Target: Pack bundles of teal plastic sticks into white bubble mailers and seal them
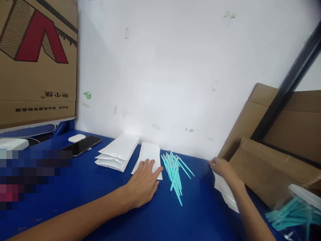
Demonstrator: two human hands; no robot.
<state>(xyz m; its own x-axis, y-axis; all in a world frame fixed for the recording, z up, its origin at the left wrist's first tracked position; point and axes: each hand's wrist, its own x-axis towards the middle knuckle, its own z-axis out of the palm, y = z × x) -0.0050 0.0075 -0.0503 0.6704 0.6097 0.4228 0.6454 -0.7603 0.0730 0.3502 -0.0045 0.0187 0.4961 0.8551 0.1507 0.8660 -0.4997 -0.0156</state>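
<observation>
Where flattened, thin white pouch point(149, 154)

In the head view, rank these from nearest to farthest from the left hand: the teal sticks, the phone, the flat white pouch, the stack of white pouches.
From the left hand:
1. Flat white pouch, under its fingers.
2. Teal sticks, just to its right.
3. Stack of white pouches, back and left.
4. Phone, farther left.
</observation>
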